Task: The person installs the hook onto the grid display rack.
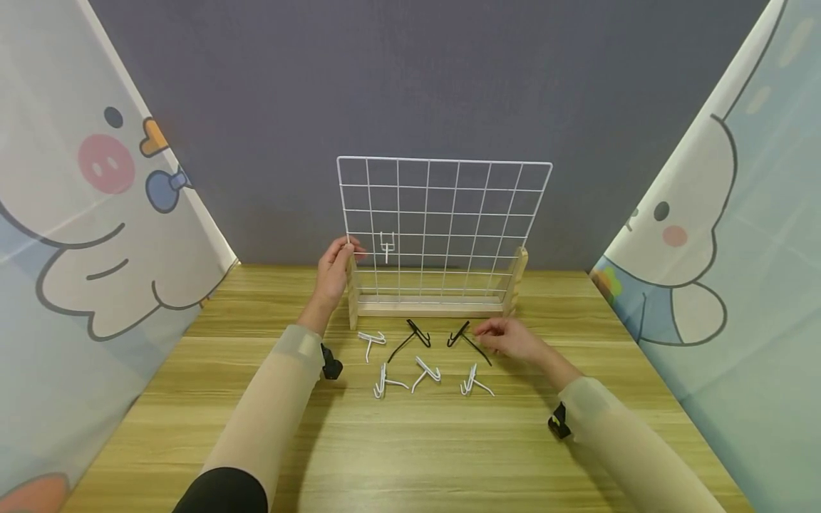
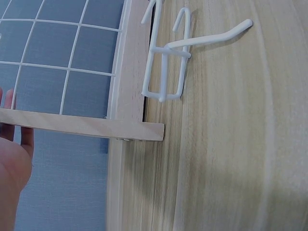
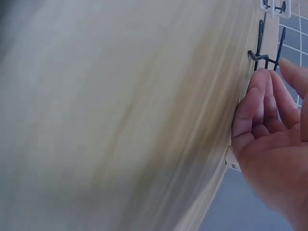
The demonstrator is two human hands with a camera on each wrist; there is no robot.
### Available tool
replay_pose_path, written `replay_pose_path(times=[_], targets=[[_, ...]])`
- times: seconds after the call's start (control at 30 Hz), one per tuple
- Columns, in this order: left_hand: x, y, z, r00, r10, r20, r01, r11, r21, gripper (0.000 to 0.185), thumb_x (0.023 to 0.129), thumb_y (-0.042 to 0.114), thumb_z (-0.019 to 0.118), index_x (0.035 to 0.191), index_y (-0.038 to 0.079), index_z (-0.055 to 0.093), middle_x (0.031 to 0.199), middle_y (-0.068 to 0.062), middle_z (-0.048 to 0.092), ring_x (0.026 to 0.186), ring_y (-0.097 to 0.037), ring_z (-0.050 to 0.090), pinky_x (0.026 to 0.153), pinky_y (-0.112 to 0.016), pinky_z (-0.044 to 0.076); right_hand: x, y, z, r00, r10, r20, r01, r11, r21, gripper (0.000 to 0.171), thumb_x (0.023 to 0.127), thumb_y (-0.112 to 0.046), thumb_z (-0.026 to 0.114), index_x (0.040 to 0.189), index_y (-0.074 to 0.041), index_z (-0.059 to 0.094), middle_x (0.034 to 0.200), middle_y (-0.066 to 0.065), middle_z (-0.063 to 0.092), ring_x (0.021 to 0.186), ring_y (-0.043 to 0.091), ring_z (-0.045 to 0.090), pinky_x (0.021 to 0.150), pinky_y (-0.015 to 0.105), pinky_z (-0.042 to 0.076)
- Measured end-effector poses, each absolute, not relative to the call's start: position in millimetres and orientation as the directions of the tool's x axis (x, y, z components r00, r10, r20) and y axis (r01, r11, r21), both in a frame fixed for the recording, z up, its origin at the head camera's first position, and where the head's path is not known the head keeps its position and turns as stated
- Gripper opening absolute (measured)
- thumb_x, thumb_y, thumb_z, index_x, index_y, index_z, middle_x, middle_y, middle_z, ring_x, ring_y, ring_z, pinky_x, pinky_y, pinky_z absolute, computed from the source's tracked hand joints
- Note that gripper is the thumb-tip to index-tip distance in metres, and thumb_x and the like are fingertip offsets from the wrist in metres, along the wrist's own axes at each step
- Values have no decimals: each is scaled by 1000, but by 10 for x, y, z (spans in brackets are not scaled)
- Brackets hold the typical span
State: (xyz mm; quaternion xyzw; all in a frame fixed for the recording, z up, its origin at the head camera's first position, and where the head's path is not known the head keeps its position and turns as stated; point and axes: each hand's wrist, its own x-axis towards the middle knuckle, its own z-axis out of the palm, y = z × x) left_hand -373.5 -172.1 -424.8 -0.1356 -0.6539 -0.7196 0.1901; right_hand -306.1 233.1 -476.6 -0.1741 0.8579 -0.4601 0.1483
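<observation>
Black hook [image 1: 467, 338] lies on counter [image 1: 410, 442] before the grid rack [image 1: 442, 214]; right hand [image 1: 509, 338] fingers loosely spread, touching it. Left hand [image 1: 333, 274] grips rack's left edge. White hooks [image 1: 410, 374] lie nearby.

White coated wire grid [image 1: 442, 214] in a pale matt wooden base [image 1: 430, 308]; glossy wire hooks [image 1: 423, 372].

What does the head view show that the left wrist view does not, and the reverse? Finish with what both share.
Only the head view shows the right hand by a black hook, and one white hook hung on the grid. Only the left wrist view shows the stand's metal fastener. Both show the wire grid, its wooden stand and the left hand.
</observation>
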Motion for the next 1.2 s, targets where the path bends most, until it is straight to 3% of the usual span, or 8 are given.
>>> replay_pose_path(times=[0.17, 0.37, 0.5, 0.6, 0.7, 0.9, 1.07, 1.2], targets=[[-3747, -1710, -4253, -888, -108, 446, 455, -83, 886, 31, 118, 16, 46, 127, -10, 61, 103, 4, 76, 107, -27, 73, 114, -48, 55, -3085, 2324, -4794, -878, -463, -125, -164, 535, -829, 32, 105, -18, 73, 130, 4, 72, 100, 8, 72, 79, 12, 60, 65, 23, 53], [-3759, -1705, -4252, -889, -103, 447, 455, -70, 888, 36, 118, 16, 46, 132, -15, 57, 106, -3, 77, 115, -42, 71, 117, -51, 53, -3098, 2311, -4814, -872, -467, -149, -165, 566, -808, 33, 103, -18, 76, 129, 1, 73, 102, 7, 72, 78, 12, 59, 66, 23, 53], [-3745, -1706, -4247, -889, -101, 447, 455, -77, 887, 30, 118, 15, 45, 127, -9, 62, 105, 1, 76, 118, -50, 68, 119, -52, 52, -3103, 2306, -4828, -864, -485, -131, -196, 565, -801, 33, 102, -16, 75, 130, 3, 73, 103, 10, 72, 80, 13, 59, 66, 23, 53], [-3733, -1706, -4243, -891, -102, 443, 451, -88, 888, 24, 118, 15, 46, 120, 2, 66, 103, 5, 76, 120, -54, 67, 119, -52, 52, -3107, 2306, -4838, -861, -495, -120, -213, 564, -798, 32, 102, -12, 75, 129, 4, 73, 103, 11, 73, 81, 14, 59, 65, 22, 52], [-3726, -1710, -4243, -892, -104, 440, 449, -94, 889, 23, 118, 15, 46, 120, 4, 67, 103, 5, 76, 120, -55, 66, 119, -53, 52, -3110, 2305, -4832, -856, -503, -115, -222, 561, -797, 31, 102, -10, 74, 128, 5, 73, 103, 11, 72, 82, 14, 58, 65, 22, 51], [-3730, -1706, -4252, -893, -109, 437, 447, -93, 890, 35, 118, 14, 45, 133, -16, 56, 105, 2, 76, 120, -54, 66, 119, -56, 52, -3118, 2317, -4812, -855, -506, -115, -224, 560, -798, 29, 101, -9, 75, 127, 5, 74, 99, 11, 71, 82, 12, 57, 66, 21, 50], [-3732, -1706, -4254, -890, -108, 442, 452, -86, 888, 35, 118, 14, 45, 133, -15, 57, 103, 5, 76, 117, -49, 69, 113, -47, 56, -3129, 2336, -4830, -846, -523, -99, -245, 548, -800, 29, 101, -8, 74, 127, 6, 74, 103, 17, 73, 86, 14, 58, 70, 21, 51], [-3731, -1709, -4251, -889, -108, 445, 454, -88, 887, 31, 118, 14, 46, 129, -11, 61, 108, -4, 77, 116, -47, 71, 115, -50, 55, -3139, 2349, -4835, -847, -522, -101, -253, 564, -786, 28, 101, -9, 75, 126, 3, 76, 103, 14, 74, 88, 15, 58, 72, 22, 51]])
